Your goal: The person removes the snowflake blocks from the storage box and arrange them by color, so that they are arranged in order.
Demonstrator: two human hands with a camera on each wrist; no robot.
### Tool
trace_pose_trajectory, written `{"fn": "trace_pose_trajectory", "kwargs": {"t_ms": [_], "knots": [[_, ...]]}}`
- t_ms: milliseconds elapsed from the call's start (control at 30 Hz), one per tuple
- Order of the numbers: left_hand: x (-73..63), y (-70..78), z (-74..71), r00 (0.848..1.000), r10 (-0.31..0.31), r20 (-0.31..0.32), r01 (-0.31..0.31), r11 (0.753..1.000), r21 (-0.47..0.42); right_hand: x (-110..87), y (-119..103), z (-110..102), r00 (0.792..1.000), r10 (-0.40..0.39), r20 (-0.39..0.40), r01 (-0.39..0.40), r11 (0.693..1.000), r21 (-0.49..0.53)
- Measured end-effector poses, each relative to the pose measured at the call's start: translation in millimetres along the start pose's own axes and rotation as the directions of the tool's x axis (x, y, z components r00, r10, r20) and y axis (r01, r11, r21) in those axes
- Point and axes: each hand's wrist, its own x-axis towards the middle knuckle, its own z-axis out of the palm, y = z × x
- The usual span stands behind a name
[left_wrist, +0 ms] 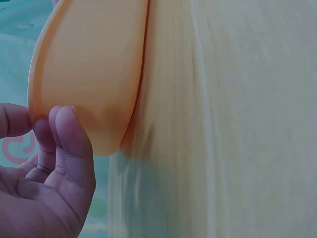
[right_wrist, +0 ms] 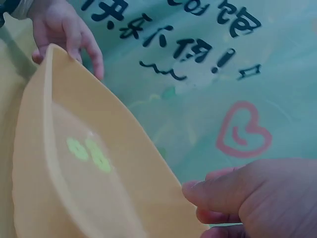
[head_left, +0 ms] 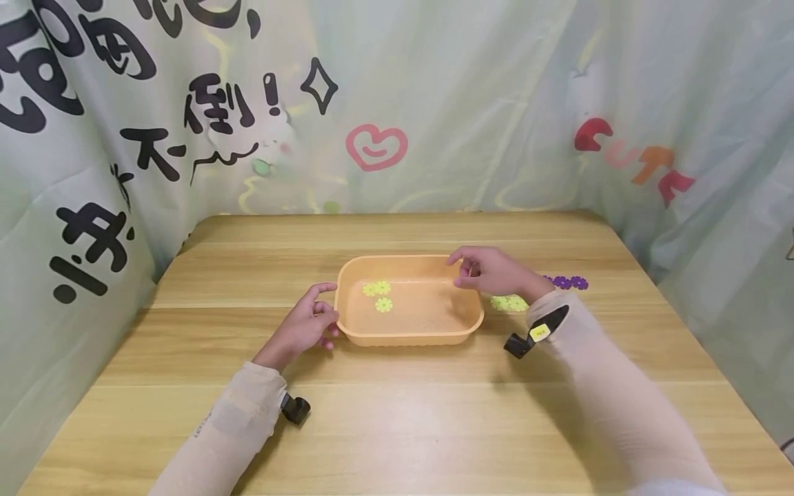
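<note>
A shallow orange plastic tray (head_left: 403, 337) sits on the wooden table, with several yellow flower-shaped pieces (head_left: 376, 288) lying at the left of its floor. At its left end, my left hand (head_left: 304, 324) holds the tray; in the left wrist view its bent fingers (left_wrist: 74, 129) meet the rim and the outer wall. My right hand (head_left: 493, 271) grips the tray's back right corner, its fingertips (right_wrist: 194, 192) right at the rim in the right wrist view. Part of that grip is hidden behind the hand.
Just right of the tray lie more yellow flower pieces (head_left: 510, 303), partly under the right wrist. Behind them is a row of purple flower pieces (head_left: 563, 282). A printed cloth curtain (head_left: 465, 124) hangs around the table's back and sides.
</note>
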Motion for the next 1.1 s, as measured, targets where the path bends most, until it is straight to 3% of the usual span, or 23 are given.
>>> {"fn": "trace_pose_trajectory", "kwargs": {"t_ms": [333,633,933,1100], "knots": [[-2.5,2.1,0.8,1.000,0.004,0.002,-0.004,1.000,0.004,38.3,-12,22,0.994,-0.048,0.102,0.046,0.999,0.021],[-2.2,2.6,0.9,1.000,-0.001,-0.002,0.001,1.000,0.004,63.1,-19,44,0.976,-0.099,0.196,0.087,0.994,0.067],[-2.1,1.9,0.6,1.000,0.012,0.004,-0.012,1.000,-0.001,83.4,-23,59,0.929,-0.119,0.351,0.094,0.992,0.088],[-1.7,1.3,0.3,1.000,0.012,0.001,-0.012,1.000,0.001,93.7,-21,62,0.893,-0.095,0.440,0.045,0.992,0.122]]}}
